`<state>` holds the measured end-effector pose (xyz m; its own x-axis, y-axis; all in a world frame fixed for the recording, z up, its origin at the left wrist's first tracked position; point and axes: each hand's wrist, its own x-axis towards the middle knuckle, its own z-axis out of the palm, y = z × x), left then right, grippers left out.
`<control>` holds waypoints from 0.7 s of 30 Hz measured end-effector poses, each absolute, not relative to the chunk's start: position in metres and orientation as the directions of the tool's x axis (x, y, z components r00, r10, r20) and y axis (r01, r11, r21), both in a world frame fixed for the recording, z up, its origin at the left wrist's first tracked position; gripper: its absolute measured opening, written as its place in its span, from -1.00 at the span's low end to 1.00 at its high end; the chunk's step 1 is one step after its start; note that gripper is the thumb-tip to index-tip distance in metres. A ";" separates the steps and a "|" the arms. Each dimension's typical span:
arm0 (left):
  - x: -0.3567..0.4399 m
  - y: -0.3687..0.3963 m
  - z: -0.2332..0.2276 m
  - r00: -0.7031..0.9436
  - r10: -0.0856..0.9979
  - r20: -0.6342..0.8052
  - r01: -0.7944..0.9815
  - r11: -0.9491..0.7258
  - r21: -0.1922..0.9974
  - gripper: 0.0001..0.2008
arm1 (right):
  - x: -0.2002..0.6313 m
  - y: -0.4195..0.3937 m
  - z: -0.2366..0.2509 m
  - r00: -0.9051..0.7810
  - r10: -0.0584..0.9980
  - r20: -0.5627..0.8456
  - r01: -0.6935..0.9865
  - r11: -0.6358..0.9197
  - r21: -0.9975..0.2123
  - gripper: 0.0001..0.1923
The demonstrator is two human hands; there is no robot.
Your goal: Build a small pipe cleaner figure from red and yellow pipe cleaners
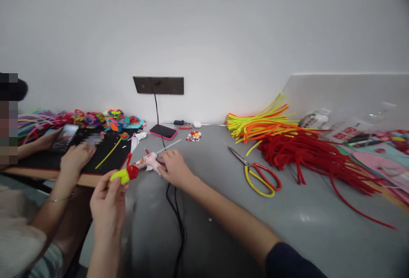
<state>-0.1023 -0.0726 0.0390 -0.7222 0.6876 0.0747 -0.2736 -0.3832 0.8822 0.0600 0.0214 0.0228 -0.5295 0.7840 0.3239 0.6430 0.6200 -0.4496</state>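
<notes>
My left hand (pixel 108 201) pinches a small fuzzy pipe-cleaner piece (pixel 123 176), yellow-green with a red end and a red strand sticking up. My right hand (pixel 175 168) is closed around the handle of a pale pink glue gun (pixel 145 161), fingers partly hiding the grip. The gun's nozzle end points left, close behind the red end of the piece; whether they touch I cannot tell. A translucent glue stick (pixel 169 146) juts from the gun's back toward the upper right. Its black cord (pixel 179 222) trails down the grey table.
Scissors (pixel 255 171) with red and yellow handles lie at right, beside red pipe cleaners (pixel 306 154) and yellow-orange ones (pixel 258 124). Behind the gun are a pink-edged phone (pixel 163 132) and small round pieces (pixel 194 136). At left, a co-worker's hands (pixel 75 156) are over a black mat (pixel 108 152).
</notes>
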 end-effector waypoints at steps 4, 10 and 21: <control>-0.093 -0.071 0.045 -0.705 0.704 0.088 -0.291 -0.400 0.869 -0.39 | 0.009 0.023 0.010 -0.470 0.842 0.264 0.753 0.539 -0.378 -0.52; -0.089 -0.067 0.040 -0.718 0.692 0.073 -0.301 -0.403 0.864 -0.52 | -0.013 0.027 0.006 -0.312 0.936 0.166 0.824 0.353 -0.443 -0.55; -0.081 -0.073 0.035 -0.622 0.764 0.172 -0.242 -0.397 0.885 -0.63 | 0.021 0.044 0.033 -0.388 0.904 0.180 0.554 0.385 -0.738 -0.67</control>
